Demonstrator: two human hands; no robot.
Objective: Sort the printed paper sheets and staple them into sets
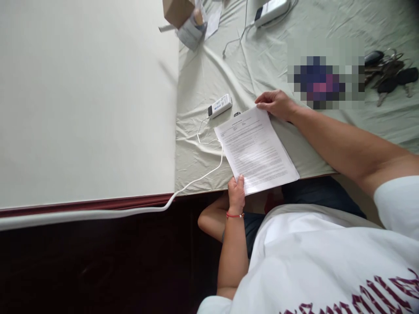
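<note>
A stack of printed paper sheets (257, 150) lies tilted at the front edge of the cloth-covered table, its lower end near the rim. My left hand (236, 192), with a red bracelet at the wrist, grips the lower left corner, thumb on top of the print. At the upper right corner my right hand (278, 104) is closed in a pinch on the sheets. Just beyond the top left of the stack sits a small white device (220, 106) with a dark end. A small black object (237, 114) shows partly at the top edge of the paper.
A white cable (196, 179) runs from the device over the table edge to the left. At the back are a cardboard box (178, 12) and a white power strip (271, 12). Keys (389, 72) lie far right beside a blurred patch. A large white board (88, 100) fills the left.
</note>
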